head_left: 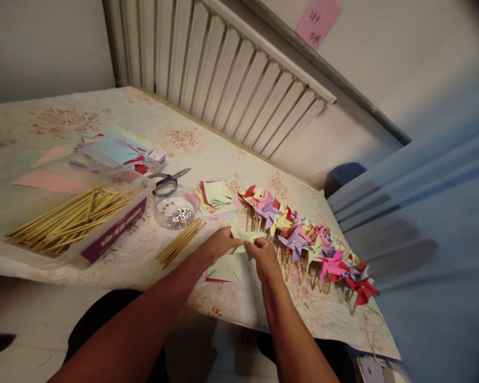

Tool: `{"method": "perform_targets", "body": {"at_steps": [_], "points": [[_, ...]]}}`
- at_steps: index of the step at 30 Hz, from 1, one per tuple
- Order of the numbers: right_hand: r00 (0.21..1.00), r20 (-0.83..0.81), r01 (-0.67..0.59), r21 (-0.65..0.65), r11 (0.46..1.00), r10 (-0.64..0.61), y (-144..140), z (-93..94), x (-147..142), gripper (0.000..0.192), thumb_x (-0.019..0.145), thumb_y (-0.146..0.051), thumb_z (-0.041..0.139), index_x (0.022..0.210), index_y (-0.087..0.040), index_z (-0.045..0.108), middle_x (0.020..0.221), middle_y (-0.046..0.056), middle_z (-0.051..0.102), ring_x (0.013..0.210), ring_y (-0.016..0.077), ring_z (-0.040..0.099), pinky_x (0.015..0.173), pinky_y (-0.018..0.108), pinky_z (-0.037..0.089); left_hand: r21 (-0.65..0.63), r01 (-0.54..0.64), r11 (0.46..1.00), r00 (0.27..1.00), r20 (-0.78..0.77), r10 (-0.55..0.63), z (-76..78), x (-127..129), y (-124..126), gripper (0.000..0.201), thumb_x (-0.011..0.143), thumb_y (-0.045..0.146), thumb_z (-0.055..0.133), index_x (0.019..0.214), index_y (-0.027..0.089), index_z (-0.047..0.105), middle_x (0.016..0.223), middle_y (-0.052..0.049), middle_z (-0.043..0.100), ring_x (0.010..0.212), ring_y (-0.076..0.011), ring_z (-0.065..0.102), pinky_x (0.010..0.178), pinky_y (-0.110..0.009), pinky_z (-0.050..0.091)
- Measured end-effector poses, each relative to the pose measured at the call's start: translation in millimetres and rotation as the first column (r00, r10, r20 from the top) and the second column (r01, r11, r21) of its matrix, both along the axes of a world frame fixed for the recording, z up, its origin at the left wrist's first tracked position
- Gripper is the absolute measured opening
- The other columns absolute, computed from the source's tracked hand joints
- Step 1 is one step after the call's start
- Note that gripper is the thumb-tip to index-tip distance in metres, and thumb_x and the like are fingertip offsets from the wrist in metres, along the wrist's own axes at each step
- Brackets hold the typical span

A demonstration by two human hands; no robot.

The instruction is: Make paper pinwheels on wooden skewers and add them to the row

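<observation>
Left hand (219,243) and right hand (265,258) both pinch a pale green paper piece (245,238) above the table's near edge (223,314). Finished pinwheels (303,239) crowd just right; loose skewers (180,242) lie near left. A stud bowl (174,208) sits behind.

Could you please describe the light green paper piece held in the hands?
The pale green folded paper piece looks like thin craft paper, its pointed flaps bent toward the middle. The left hand and right hand pinch it from either side just above the floral tablecloth, over another green sheet.
</observation>
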State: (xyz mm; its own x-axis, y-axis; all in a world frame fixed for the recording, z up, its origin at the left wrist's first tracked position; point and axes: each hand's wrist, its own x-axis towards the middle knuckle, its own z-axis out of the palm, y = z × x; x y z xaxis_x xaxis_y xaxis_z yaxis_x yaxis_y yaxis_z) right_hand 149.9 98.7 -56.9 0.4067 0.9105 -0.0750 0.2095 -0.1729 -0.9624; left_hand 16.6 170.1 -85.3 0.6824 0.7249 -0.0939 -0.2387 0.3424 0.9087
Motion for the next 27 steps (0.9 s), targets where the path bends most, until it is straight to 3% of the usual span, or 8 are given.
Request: {"method": "perform_targets", "body": {"at_steps": [13, 22, 27], "points": [[1.000, 0.022, -0.018, -0.028, 0.999, 0.019, -1, -3.8, 3, 0.026, 0.067, -0.039, 0.069, 0.077, -0.014, 0.067, 0.064, -0.001, 0.061, 0.055, 0.0118, 0.046, 0.052, 0.023, 0.034, 0.028, -0.023, 0.999, 0.998, -0.061, 0.025, 1.4, -1, 0, 0.032, 0.063, 0.029, 0.068, 0.089, 0.011, 0.067, 0.073, -0.002, 0.067, 0.066, -0.0163, 0.058, 0.064, -0.027, 0.044], [0.998, 0.062, 0.000, -0.005, 1.000, 0.000, -1, -5.9, 3, 0.023, 0.067, -0.038, 0.067, 0.069, -0.016, 0.065, 0.058, -0.003, 0.058, 0.052, 0.0110, 0.044, 0.049, 0.023, 0.032, -0.010, -0.003, 1.000, 0.998, -0.070, 0.002, 12.0, -2, -3, 0.031, 0.058, 0.029, 0.070, 0.083, 0.011, 0.067, 0.067, -0.002, 0.064, 0.060, -0.0150, 0.055, 0.060, -0.026, 0.042], [0.999, 0.046, -0.004, -0.012, 1.000, 0.005, -1, -3.6, 3, 0.020, 0.067, -0.035, 0.066, 0.066, -0.016, 0.062, 0.056, -0.005, 0.054, 0.050, 0.0100, 0.040, 0.048, 0.023, 0.030, -0.004, 0.002, 1.000, 0.999, -0.042, -0.003, 9.1, -1, -2, 0.029, 0.058, 0.024, 0.068, 0.084, 0.011, 0.069, 0.072, -0.003, 0.068, 0.062, -0.0153, 0.057, 0.061, -0.026, 0.043]]}}
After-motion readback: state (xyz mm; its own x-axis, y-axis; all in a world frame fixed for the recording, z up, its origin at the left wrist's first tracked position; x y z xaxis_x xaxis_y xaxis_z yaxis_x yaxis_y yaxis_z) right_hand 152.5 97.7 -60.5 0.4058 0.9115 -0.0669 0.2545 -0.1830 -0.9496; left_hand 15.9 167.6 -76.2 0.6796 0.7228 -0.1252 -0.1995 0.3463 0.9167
